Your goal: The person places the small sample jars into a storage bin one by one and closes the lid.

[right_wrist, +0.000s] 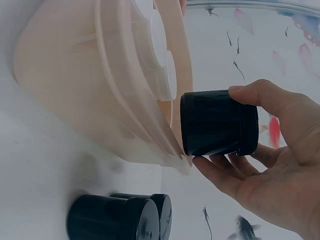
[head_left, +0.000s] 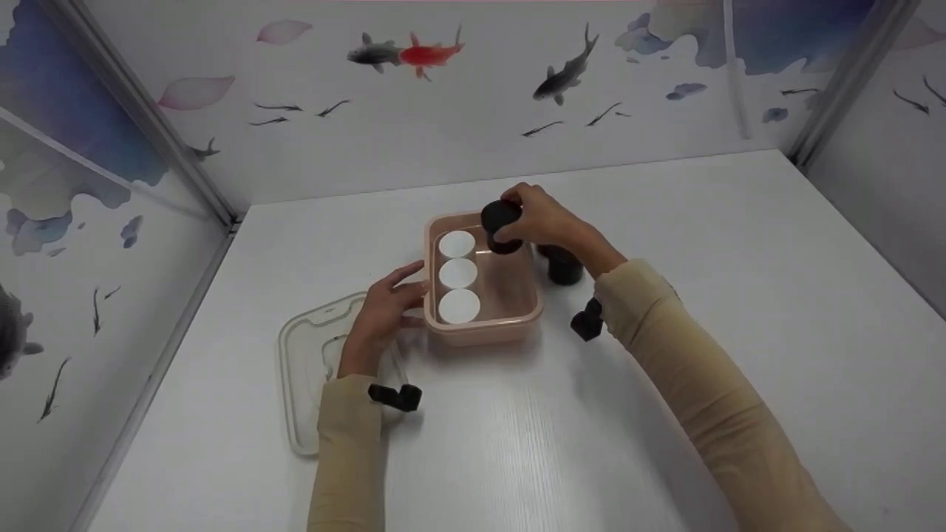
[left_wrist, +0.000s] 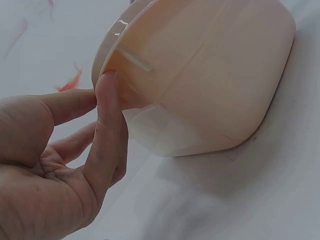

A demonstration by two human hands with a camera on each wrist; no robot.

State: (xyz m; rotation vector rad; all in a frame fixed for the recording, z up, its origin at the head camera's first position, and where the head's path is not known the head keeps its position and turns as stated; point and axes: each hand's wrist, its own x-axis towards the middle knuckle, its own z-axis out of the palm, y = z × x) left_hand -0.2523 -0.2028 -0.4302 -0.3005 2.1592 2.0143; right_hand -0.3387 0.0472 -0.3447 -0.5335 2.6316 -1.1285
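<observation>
My right hand (head_left: pixel 543 214) grips a black lidded jar (right_wrist: pixel 215 125) between thumb and fingers, tilted on its side in the right wrist view. It is above the far right part of a pink plastic box (head_left: pixel 488 336). Inside that box, three white round-topped containers (head_left: pixel 458 273) stand in a row along the left wall. At the box's left side my left hand (head_left: pixel 378 314) touches the outside, and its fingertips (left_wrist: pixel 107 82) rest against the wall under the rim. Two more black jars (right_wrist: pixel 112 217) stand on the table to the right, partly hidden by my right forearm in the head view.
A pale translucent lid (head_left: pixel 299 391) lies flat on the white table (head_left: pixel 473 458), partly under my left forearm. Wall panels (head_left: pixel 473 133) with painted fish enclose the table at the back and sides. Each wrist carries a small black camera mount (head_left: pixel 399 397).
</observation>
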